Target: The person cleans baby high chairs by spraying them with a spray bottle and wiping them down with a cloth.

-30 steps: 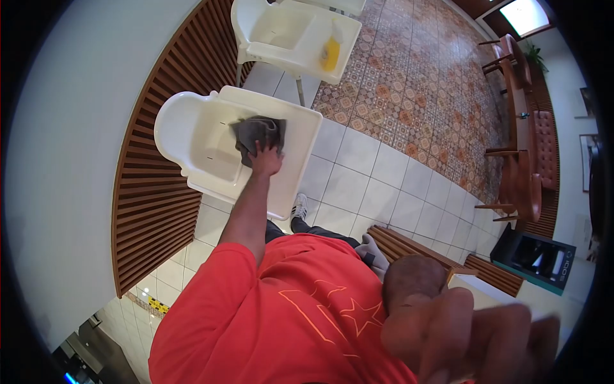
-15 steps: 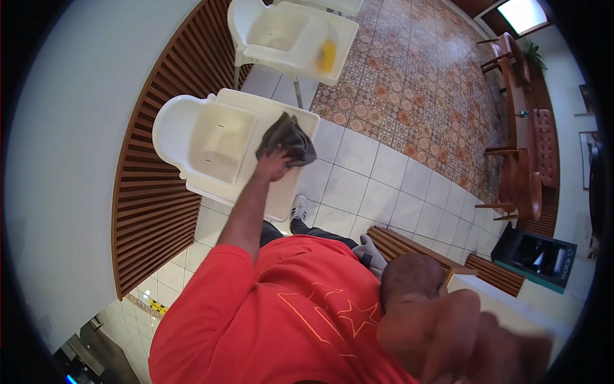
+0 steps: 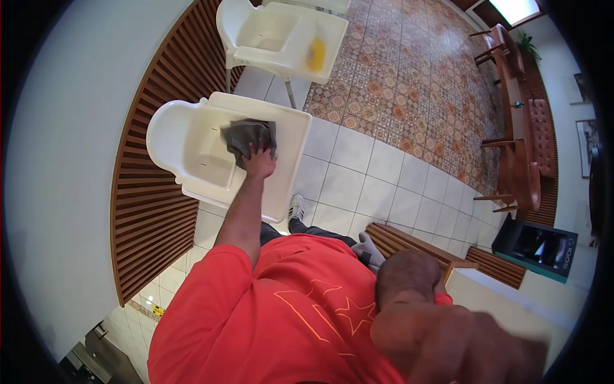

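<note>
My left hand (image 3: 261,161) lies on a crumpled dark grey cloth (image 3: 246,137), its fingers somewhat spread and pressed into the fabric. The cloth rests across the inner edge of the tray of a white high chair (image 3: 291,144), partly over the seat opening. Very close to the camera at the lower right is my right hand (image 3: 470,345), away from the chair. Its fingers look curled but are blurred, and whether anything is in them cannot be made out.
Another white high chair (image 3: 323,32) stands beyond, with a yellow item (image 3: 315,54) on its tray. Brown slats (image 3: 157,211) line the wall at left. Wooden chairs (image 3: 511,169) and a black IQOS-labelled box (image 3: 537,248) are at right. My shoe (image 3: 296,208) is beside the nearer chair.
After shifting toward the tray's outer edge half a second ago, my left hand and the cloth are back toward the seat side. My right hand stays near the camera, more blurred.
</note>
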{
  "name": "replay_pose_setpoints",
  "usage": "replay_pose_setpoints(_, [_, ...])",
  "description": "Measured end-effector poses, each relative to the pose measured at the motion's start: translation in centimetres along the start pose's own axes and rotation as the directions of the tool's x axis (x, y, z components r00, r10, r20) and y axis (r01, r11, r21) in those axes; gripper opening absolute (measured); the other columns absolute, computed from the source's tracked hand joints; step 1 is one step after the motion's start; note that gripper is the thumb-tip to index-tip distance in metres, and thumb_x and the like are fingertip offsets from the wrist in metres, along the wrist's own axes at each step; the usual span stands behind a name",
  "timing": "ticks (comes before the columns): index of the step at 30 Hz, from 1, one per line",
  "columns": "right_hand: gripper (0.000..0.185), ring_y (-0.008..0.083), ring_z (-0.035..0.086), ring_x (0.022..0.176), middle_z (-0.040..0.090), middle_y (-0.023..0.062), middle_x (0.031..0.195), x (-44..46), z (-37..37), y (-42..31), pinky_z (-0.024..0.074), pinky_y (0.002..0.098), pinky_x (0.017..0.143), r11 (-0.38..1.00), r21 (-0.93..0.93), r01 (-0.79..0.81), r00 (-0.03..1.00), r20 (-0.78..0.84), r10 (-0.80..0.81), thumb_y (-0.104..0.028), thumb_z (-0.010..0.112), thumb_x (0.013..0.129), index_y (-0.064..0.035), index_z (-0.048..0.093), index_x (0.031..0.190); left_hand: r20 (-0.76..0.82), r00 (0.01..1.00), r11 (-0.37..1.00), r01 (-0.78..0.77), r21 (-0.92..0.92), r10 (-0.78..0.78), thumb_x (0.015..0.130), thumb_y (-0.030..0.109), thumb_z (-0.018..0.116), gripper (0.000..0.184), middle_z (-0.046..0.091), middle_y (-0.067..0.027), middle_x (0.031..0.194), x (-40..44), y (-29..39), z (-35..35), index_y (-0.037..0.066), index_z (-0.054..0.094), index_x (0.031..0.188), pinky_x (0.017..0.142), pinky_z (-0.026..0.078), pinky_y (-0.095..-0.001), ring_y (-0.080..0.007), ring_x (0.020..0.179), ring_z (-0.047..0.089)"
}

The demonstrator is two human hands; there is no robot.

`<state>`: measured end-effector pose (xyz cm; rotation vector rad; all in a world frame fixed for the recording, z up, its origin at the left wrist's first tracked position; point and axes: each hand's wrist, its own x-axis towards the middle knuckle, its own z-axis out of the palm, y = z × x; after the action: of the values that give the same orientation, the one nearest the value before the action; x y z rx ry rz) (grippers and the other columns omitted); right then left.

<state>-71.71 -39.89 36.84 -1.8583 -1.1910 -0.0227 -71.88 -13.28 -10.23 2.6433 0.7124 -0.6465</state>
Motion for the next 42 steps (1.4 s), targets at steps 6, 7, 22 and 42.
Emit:
replay_pose_setpoints(6, [0.023, 0.0194, 0.058, 0.082, 0.062, 0.0123, 0.093, -0.4, 1.3, 1.9, 0.0461, 0.0337, 0.080, 0.995, 0.069, 0.069, 0.998, -0.012, -0.068, -0.007, 0.045, 0.093, -0.0004, 0.055, 0.113, -0.027, 0.960, 0.957, -0.276, 0.093, 0.279, 0.097, 0.049, 0.045, 0.054, 0.017, -0.0024, 0.162, -0.1, -1.2, 0.8, 0.032, 0.037, 0.148, 0.111, 0.017, -0.0708, -0.0354, 0.149, 0.013])
replay_pose_setpoints(7, [0.023, 0.0198, 0.058, 0.083, 0.062, 0.0127, 0.094, -0.2, 1.4, 2.9, 0.0463, 0.0340, 0.080, 0.994, 0.086, 0.070, 0.998, -0.013, -0.069, -0.007, 0.045, 0.093, -0.0003, 0.055, 0.113, -0.049, 0.992, 0.993, -0.120, 0.007, 0.120, 0.097, 0.050, 0.044, 0.056, 0.015, -0.0031, 0.163, 0.0, -1.5, 1.0, 0.033, 0.034, 0.150, 0.111, 0.016, -0.0706, -0.0361, 0.149, 0.012])
replay_pose_setpoints(22, [0.042, 0.0326, 0.051, 0.124, 0.056, 0.0127, 0.134, -4.8, 29.3, 25.0, 0.0408, 0.0452, 0.104, 0.973, 0.126, -0.194, 0.929, 0.341, 0.141, -0.021, 0.068, 0.087, -0.0073, 0.057, 0.125, -0.467, 0.795, 0.781, 0.012, -0.625, -0.387, 0.094, 0.017, 0.062, 0.024, 0.072, -0.0120, 0.082, -16.2, -15.4, -5.8, 0.007, 0.067, 0.116, 0.075, 0.052, -0.0338, -0.0221, 0.074, 0.069])
replay_pose_setpoints(42, [0.075, 0.0333, 0.014, 0.149, 0.021, 0.0121, 0.160, -2.6, 50.3, 29.0, 0.0056, 0.0583, 0.118, 0.709, -0.618, -0.339, 0.851, 0.120, 0.512, -0.052, 0.053, 0.090, -0.0127, 0.034, 0.151, -0.563, 0.823, 0.770, -0.308, -0.559, -0.079, 0.097, 0.027, 0.058, 0.057, 0.048, -0.0233, 0.141, -0.5, -36.1, -16.9, 0.002, 0.038, 0.145, 0.107, 0.039, -0.0436, -0.0394, 0.129, 0.048])
